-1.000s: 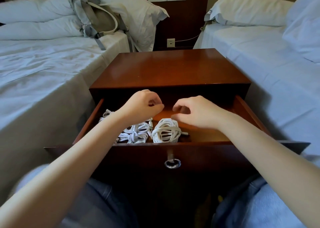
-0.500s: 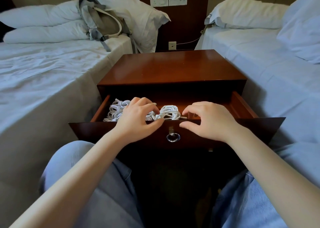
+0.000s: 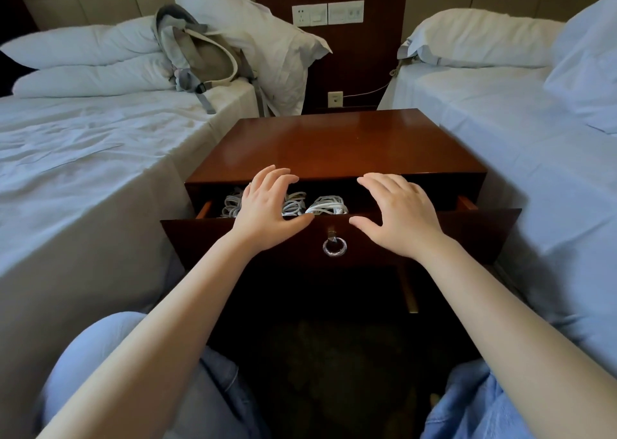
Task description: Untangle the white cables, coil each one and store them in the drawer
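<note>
Several coiled white cables [image 3: 325, 204] lie inside the dark wooden drawer [image 3: 467, 231] of the nightstand [image 3: 337, 145]. The drawer stands only a little way out. My left hand [image 3: 267, 208] lies over the drawer's front edge with fingers spread and straight, and it hides part of the coils. My right hand [image 3: 399, 213] rests on the same front edge to the right, fingers also spread. Neither hand holds anything. A metal ring pull [image 3: 334, 246] hangs on the drawer front between my wrists.
A bed [image 3: 83, 158] with white sheets flanks the nightstand on the left and carries a grey backpack [image 3: 200, 55] and pillows. A second bed [image 3: 521, 138] stands on the right. Wall sockets [image 3: 327, 13] sit behind the nightstand. My knees in jeans are below.
Both hands came out of the drawer, straightened their fingers and settled on its front edge. The drawer has slid most of the way in.
</note>
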A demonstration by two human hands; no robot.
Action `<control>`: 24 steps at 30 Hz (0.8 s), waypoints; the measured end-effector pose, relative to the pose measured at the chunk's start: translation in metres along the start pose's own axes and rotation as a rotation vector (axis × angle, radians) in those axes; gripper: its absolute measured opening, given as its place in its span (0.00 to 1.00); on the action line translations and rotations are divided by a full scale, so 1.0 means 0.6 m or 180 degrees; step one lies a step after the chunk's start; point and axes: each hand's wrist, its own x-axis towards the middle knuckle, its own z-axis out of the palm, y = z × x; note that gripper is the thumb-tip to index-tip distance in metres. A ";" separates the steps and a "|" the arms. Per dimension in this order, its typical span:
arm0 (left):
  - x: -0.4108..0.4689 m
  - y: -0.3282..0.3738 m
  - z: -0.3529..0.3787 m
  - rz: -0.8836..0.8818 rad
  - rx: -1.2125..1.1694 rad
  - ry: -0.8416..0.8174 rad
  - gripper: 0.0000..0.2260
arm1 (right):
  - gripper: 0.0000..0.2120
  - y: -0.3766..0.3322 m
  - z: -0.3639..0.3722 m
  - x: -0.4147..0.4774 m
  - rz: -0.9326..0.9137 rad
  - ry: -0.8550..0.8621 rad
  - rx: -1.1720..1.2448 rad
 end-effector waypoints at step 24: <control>0.131 -0.050 0.039 -0.0150 0.0325 0.0085 0.21 | 0.27 0.056 0.045 0.137 0.0395 -0.0044 0.0091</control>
